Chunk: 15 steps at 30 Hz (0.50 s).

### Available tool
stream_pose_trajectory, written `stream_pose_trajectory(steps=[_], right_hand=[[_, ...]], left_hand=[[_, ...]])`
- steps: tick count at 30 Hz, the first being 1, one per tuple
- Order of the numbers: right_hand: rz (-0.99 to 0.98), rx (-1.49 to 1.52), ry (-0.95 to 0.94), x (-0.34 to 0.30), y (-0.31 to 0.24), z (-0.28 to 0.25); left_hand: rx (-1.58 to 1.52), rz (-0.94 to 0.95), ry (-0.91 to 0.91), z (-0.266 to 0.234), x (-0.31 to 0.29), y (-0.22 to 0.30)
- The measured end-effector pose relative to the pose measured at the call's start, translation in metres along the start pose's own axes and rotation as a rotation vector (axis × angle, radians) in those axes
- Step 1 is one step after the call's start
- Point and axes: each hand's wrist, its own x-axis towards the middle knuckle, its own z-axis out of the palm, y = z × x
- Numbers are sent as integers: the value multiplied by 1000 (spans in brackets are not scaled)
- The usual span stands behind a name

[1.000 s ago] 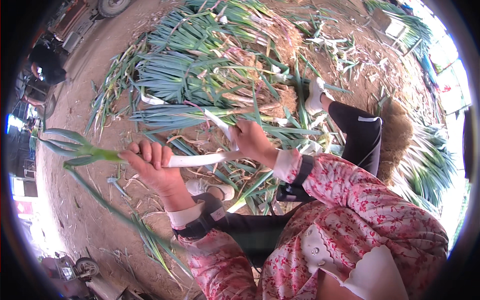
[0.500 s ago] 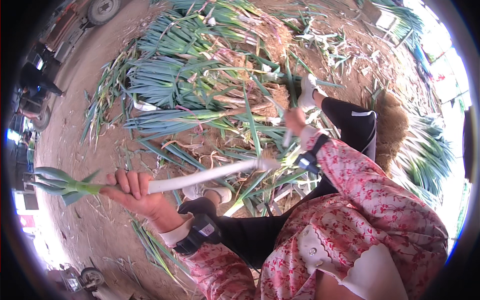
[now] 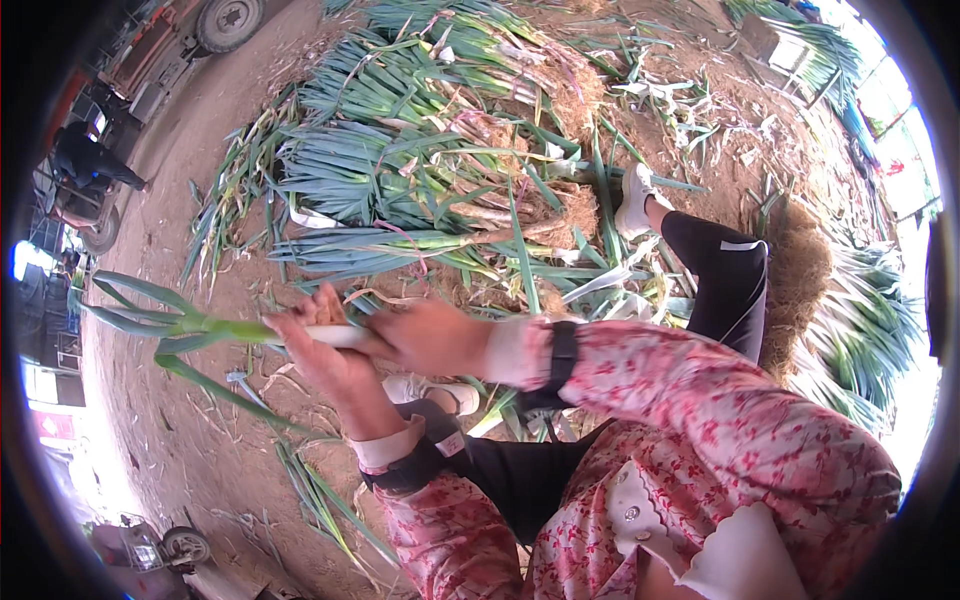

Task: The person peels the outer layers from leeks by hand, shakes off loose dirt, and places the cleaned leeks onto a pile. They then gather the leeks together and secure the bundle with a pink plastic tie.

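Note:
A single large green onion lies across my left hand, its leaves fanning out to the left and its white shaft toward the right. The fingers of my left hand are curled about the stalk. My right hand, slightly blurred, is closed on the white shaft just to the right of the left hand. Below the stalk a long green leaf strip bends down toward the ground. The shaft's root end is hidden behind my right hand and wrist.
Piled bundles of green onions lie on the dirt ground ahead, among scattered leaf scraps. More green onions and a straw-coloured root mass are at the right. A person and a vehicle wheel are at the far left.
My right hand has swung left from beside the far shoe onto the white shaft, close to my left hand. The green onion's leaves have risen slightly, and a leaf strip now hangs below them.

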Motion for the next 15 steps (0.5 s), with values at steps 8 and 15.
stream_pose_trajectory(steps=[8,15], right_hand=[[721,-343,-667,-293,188,-27],[593,-332,-80,-188,149,-114]], left_hand=[[-54,65,188,-13,10,17],[3,-40,318,-10,9,-5]])
